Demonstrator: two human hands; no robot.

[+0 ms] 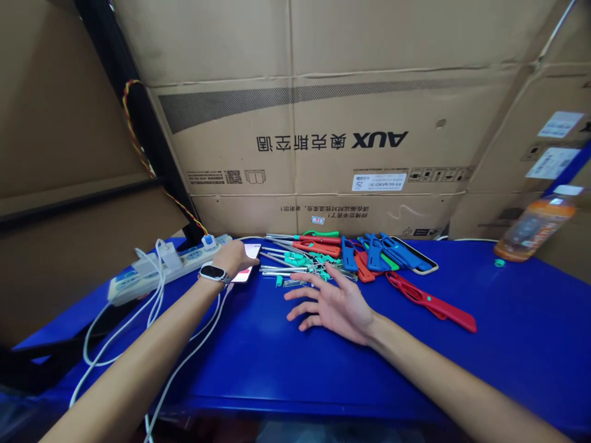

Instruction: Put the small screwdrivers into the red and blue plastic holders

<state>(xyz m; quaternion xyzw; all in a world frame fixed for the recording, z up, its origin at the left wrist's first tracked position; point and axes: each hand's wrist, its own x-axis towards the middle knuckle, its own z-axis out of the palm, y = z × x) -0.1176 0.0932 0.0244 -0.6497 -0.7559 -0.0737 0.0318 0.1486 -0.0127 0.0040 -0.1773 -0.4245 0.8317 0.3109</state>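
L forearm (124, 363) ran up from lower left; L hand (229, 258) was at the phone (252, 250), left of centre, finger grip unclear. R hand (333, 304), mid-frame, had fingers spread nr teal parts (296, 259). Step prob. phone use; any R grip next called for closing fingers.

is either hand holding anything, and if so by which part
The right hand holds nothing; its fingers are spread. The left hand is over the phone; whether it grips it cannot be told.
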